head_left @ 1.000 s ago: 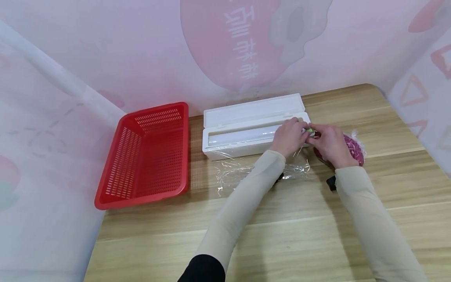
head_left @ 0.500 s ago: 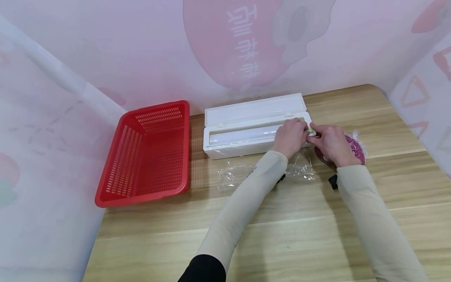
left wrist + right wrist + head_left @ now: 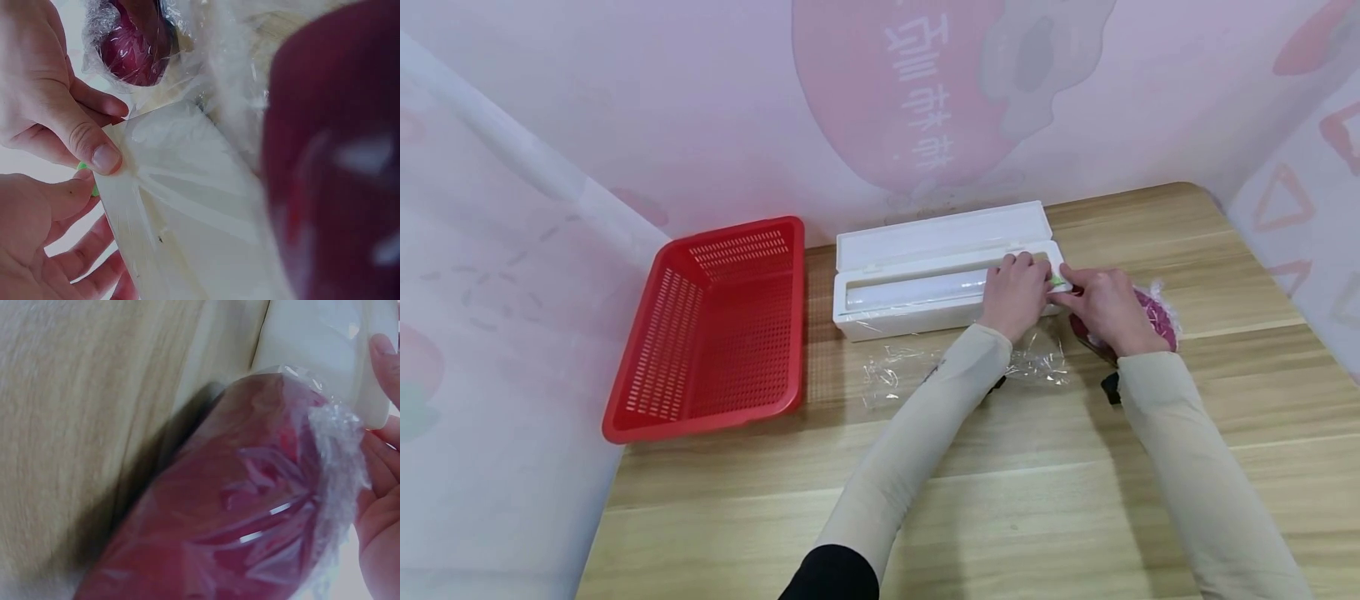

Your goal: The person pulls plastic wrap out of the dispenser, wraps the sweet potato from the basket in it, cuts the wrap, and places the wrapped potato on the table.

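A white cling film dispenser (image 3: pixel 917 319) stands lid up at the back of the table, with a film roll (image 3: pixel 917 290) inside. My left hand (image 3: pixel 1015 287) lies over its right end; in the left wrist view the thumb touches a small green piece (image 3: pixel 94 187) and the other fingers are loosely extended. My right hand (image 3: pixel 1108 304) pinches the dispenser's right corner, thumb on the front face. Just beyond that wrist lies a purplish-red, film-wrapped thing (image 3: pixel 237 487), partly hidden in the head view. A dark purple glossy thing (image 3: pixel 350 150) sits close to the left wrist camera.
A red plastic basket (image 3: pixel 722 408) stands to the left on the wooden table (image 3: pixel 1037 517). Crumpled clear film (image 3: pixel 895 375) lies in front of the dispenser, partly under the left forearm. Behind the dispenser rises a pink printed wall (image 3: pixel 715 125).
My left fingers have drawn slightly left, away from the right fingertips. The clear film in front settled a little. My right hand stays at the dispenser's corner.
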`<state>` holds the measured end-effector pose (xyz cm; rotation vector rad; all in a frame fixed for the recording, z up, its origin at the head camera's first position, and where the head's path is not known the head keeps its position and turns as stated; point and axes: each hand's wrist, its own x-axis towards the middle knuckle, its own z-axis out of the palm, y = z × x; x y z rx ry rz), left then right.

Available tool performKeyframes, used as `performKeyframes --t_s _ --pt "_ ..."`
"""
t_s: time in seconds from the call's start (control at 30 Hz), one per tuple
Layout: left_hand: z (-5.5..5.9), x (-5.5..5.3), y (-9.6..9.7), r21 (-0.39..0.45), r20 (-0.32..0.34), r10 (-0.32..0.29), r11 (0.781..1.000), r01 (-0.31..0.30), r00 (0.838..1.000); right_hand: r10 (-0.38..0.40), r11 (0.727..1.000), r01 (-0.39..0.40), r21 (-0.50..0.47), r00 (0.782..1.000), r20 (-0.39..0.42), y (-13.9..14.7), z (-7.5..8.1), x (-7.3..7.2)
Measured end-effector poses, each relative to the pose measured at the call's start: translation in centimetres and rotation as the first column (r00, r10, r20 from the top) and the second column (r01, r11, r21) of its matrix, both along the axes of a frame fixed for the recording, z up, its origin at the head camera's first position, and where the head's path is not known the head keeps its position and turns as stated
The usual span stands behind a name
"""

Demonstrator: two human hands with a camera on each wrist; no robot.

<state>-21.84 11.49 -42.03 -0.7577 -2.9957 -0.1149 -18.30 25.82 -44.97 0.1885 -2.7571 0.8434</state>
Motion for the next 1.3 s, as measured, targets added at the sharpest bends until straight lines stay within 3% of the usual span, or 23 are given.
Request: performKeyframes --t_s 0.4,0.77,1.0,1.3 --pt "0.1 0.4 -0.1 0.076 0.084 0.057 0.995 -0.064 0.995 0.005 1.0 -0.005 0.0 1.0 0.011 0.1 0.2 0.2" --pt "-0.3 0.3 -0.7 0.016 -0.029 0.014 1.0 -0.014 0.999 0.008 1.0 -0.007 0.02 1.0 -0.017 0.2 0.0 0.1" --pt "-0.2 0.2 -1.6 0.013 -0.009 -0.005 1.0 0.006 1.0 0.024 0.999 -0.022 0.027 0.998 -0.057 -0.2 -0.2 0.1" --pt "0.1 0.3 -3.9 0.033 0.003 0.016 0.999 -0.016 1.0 0.035 0.999 -0.032 0.035 0.994 -0.099 0.0 -0.3 0.2"
